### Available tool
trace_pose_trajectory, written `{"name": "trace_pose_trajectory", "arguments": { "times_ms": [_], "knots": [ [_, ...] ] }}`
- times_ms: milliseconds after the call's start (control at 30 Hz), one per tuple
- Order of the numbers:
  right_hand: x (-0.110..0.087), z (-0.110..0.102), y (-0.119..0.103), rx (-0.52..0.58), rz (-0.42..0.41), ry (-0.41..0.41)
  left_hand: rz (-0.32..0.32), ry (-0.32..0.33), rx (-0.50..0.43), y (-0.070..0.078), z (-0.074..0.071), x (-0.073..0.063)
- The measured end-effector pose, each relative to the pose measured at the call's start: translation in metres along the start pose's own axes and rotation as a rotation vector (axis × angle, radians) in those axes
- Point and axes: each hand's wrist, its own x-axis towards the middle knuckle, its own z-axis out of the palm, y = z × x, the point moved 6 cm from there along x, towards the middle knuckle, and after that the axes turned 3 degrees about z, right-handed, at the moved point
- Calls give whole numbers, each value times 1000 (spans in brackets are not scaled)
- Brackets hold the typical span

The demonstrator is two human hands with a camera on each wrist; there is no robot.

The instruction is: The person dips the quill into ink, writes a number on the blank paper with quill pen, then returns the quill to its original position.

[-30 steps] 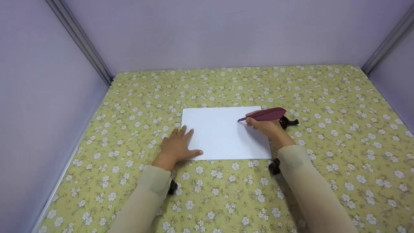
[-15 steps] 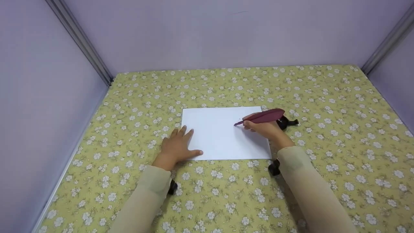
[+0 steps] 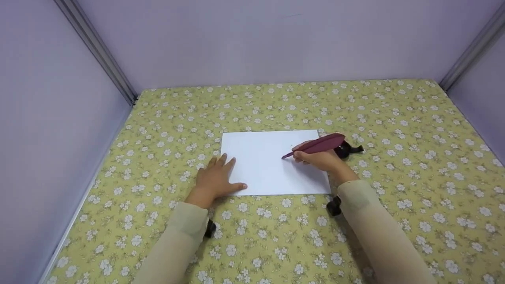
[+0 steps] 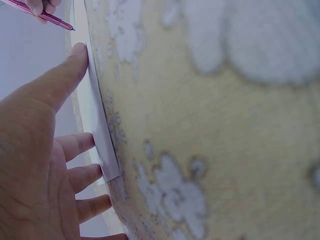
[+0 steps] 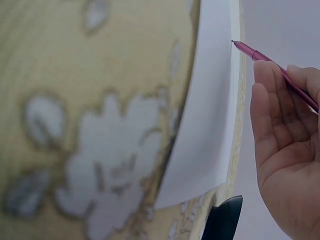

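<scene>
A maroon feather pen (image 3: 321,144) is held in my right hand (image 3: 320,158), pinched near its lower end between thumb and fingers. Its dark tip is right at the surface of a white sheet of paper (image 3: 260,161), as the right wrist view shows from low down. A tiny mark shows on the sheet above the tip. My left hand (image 3: 215,178) lies with fingers spread over the sheet's left edge, its thumb along the near left corner. In the left wrist view the left hand's fingers (image 4: 80,177) are straight and hold nothing.
A black object with a round body (image 3: 342,150) and short neck lies right of the paper, partly hidden behind the right hand. The table has a yellow floral cloth (image 3: 276,236). Pale walls (image 3: 252,43) rise at the back and both sides.
My right hand has moved the feather pen's tip left and toward me across the paper. A tiny mark is now uncovered where the tip was. The left hand has stayed still.
</scene>
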Motion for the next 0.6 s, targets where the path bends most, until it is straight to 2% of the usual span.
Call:
{"name": "trace_pose_trajectory", "arguments": {
  "times_ms": [167, 333, 600],
  "knots": [
    [-2, 3, -1, -44, -24, -13, 0, 6, 3, 0, 0, -1],
    [-5, 4, -2, -36, -63, -35, 3, 10, 7, 0, 0, -1],
    [-10, 6, 1, -41, -35, -66, 6, 7, -17, 1, -1, -1]
  ]
}}
